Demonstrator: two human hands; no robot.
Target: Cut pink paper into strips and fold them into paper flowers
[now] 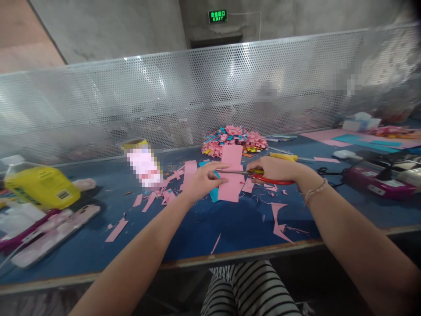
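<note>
Pinched in my left hand [208,179] is a piece of pink paper [230,188], held above the blue tabletop. My right hand [272,169] grips red-handled scissors [272,180], whose blades lie across the paper and point toward my left fingers. Whether the blades are parted I cannot tell. More pink paper [190,173] and a blue sheet [213,193] lie under and beside my left hand. Just beyond both hands sits a fluffy mound of folded pink, blue and yellow paper strips [233,136].
Pink scraps [279,224] litter the blue table [243,232]. At left are a yellow-labelled bottle [42,184], a phone [59,237] and a blurred-out, upright lit screen [144,166]. A purple power strip [378,182] with cables is at right. A perforated metal screen [197,96] closes off the back.
</note>
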